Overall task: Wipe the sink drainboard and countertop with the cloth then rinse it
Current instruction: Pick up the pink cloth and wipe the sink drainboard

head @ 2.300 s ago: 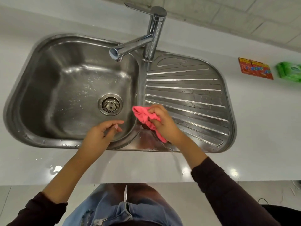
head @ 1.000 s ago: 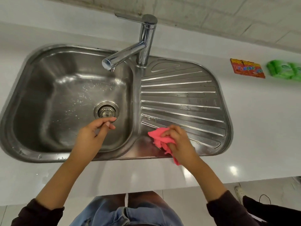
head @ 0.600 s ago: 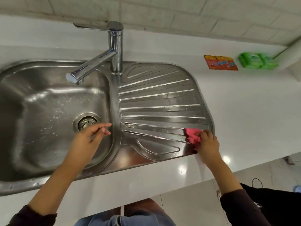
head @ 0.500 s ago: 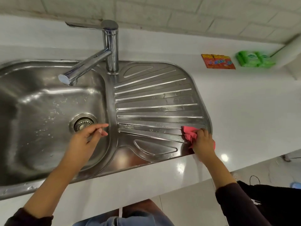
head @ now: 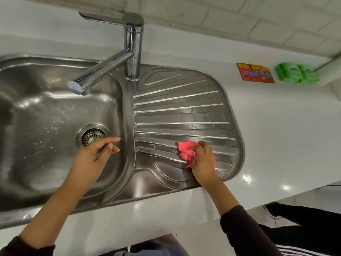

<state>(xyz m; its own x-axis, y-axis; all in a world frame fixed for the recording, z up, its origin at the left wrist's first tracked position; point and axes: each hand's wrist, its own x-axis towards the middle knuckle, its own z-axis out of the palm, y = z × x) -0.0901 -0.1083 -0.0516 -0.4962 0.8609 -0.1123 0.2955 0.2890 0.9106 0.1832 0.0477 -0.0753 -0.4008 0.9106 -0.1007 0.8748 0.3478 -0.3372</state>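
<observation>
A crumpled pink cloth [head: 186, 151] lies pressed on the ribbed steel drainboard [head: 182, 115], at its near right part. My right hand [head: 203, 161] is shut on the cloth and covers its right half. Over the near right side of the sink basin [head: 46, 126] my left hand [head: 96, 156] hovers, fingers loosely apart and holding nothing. White countertop [head: 280, 126] surrounds the sink.
A chrome tap [head: 103, 71] stands behind the sink with its spout over the basin. The drain strainer [head: 92, 136] sits just beyond my left fingertips. Red packets [head: 255, 73] and green packets [head: 295, 72] lie at the back right of the counter.
My right hand first slid the cloth rightward along the near drainboard to its right edge, then moved back left a little. My left hand has stayed over the basin.
</observation>
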